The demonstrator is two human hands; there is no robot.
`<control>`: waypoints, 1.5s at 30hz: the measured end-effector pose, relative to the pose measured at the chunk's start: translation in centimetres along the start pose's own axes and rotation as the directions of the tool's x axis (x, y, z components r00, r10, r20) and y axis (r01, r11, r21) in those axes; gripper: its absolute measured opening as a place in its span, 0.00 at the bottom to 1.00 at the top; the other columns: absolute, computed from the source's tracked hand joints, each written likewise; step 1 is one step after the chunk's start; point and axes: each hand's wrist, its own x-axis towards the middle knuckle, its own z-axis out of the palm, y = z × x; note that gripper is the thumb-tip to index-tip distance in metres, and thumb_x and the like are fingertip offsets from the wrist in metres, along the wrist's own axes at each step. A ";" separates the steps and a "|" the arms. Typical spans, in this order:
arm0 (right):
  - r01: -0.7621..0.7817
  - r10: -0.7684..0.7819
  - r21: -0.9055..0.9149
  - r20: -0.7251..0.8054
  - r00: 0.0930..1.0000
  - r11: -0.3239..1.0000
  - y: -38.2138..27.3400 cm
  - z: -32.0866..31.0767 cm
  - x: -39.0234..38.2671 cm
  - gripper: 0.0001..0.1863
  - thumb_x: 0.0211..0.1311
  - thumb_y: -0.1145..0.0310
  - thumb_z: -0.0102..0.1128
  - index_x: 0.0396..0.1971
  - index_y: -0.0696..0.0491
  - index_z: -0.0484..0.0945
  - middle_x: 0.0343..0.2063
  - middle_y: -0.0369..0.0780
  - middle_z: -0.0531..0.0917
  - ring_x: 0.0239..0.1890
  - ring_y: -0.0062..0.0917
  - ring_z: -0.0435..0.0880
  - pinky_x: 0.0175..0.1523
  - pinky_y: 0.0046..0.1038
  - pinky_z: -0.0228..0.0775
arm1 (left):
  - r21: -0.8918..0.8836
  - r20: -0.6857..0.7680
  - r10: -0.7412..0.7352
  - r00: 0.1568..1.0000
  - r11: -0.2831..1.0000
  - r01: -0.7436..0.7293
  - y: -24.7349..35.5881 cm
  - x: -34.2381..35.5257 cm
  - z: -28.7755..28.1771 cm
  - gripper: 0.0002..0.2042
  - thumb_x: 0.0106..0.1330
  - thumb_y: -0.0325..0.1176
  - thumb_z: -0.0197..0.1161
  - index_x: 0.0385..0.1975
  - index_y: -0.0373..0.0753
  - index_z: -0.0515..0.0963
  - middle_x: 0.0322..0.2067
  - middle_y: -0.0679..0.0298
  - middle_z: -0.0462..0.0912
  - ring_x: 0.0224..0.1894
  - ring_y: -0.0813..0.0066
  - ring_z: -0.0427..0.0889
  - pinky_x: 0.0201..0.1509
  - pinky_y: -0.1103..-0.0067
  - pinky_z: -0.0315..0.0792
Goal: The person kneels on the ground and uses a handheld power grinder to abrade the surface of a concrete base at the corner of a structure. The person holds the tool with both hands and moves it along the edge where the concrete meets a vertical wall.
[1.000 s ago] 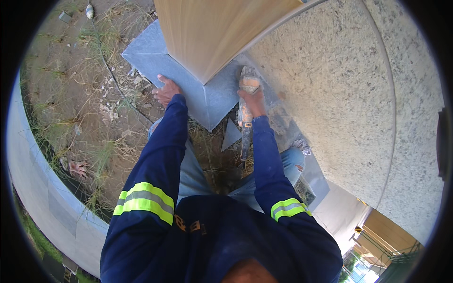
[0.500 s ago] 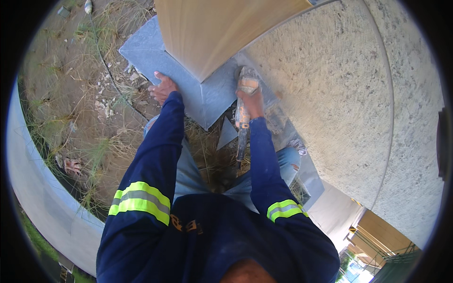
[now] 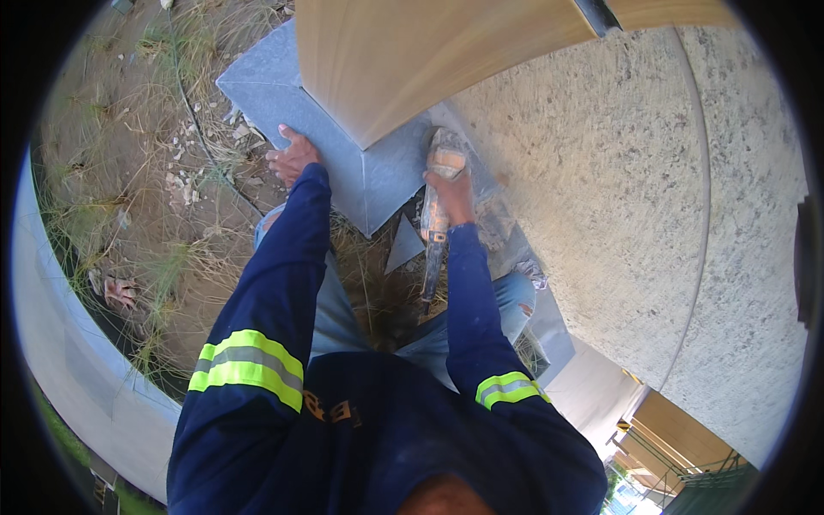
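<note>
My left hand (image 3: 293, 156), fingers spread, rests against the left edge of a blue-grey stone slab (image 3: 365, 184), which surrounds the lower corner of a tan panelled column (image 3: 403, 60). To its right, my right hand (image 3: 448, 189) is closed around a dusty orange and grey power tool (image 3: 442, 159). The tool's head lies near the slab's right side, and its narrower rear part points down between my knees. A loose triangular grey piece (image 3: 405, 245) lies just left of the tool.
Dirt with dry grass (image 3: 146, 223), pale rubble (image 3: 183, 187) and a dark cable (image 3: 208, 150) lies at left, bordered by a curved grey kerb (image 3: 64, 343). A speckled concrete surface (image 3: 627, 197) fills the right side. My bent knees are below the slab.
The scene and both arms have shifted slightly left in the picture, with more of the column's top showing. The tool tilts a little differently; both hands keep their holds.
</note>
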 end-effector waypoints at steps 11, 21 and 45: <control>-0.064 0.065 0.053 -0.022 0.998 0.997 -2.7 1.0 1.1 0.35 0.49 0.63 0.79 0.55 0.64 0.74 0.45 0.50 0.85 0.46 0.36 0.87 0.51 0.36 0.79 | 0.017 -0.002 0.027 1.000 1.000 -0.026 -0.1 0.1 -0.5 0.43 0.71 0.71 0.48 0.57 0.27 0.72 0.54 0.39 0.79 0.57 0.37 0.80 0.58 0.47 0.74; -0.044 0.043 0.064 0.016 0.999 0.997 -2.1 1.9 1.8 0.37 0.48 0.61 0.79 0.56 0.63 0.73 0.48 0.51 0.85 0.49 0.38 0.86 0.54 0.37 0.78 | 0.010 -0.034 0.033 0.999 0.999 -0.033 -0.2 0.1 0.0 0.43 0.70 0.71 0.49 0.56 0.27 0.72 0.53 0.39 0.79 0.57 0.37 0.81 0.57 0.48 0.75; -0.063 0.064 -0.027 0.040 0.997 0.998 -1.1 -0.5 -6.6 0.41 0.49 0.58 0.79 0.59 0.65 0.70 0.50 0.52 0.84 0.52 0.41 0.85 0.59 0.38 0.75 | -0.022 0.000 0.018 1.000 1.000 -0.018 -0.4 0.4 -0.5 0.45 0.70 0.70 0.49 0.62 0.25 0.70 0.57 0.37 0.77 0.59 0.38 0.79 0.61 0.48 0.73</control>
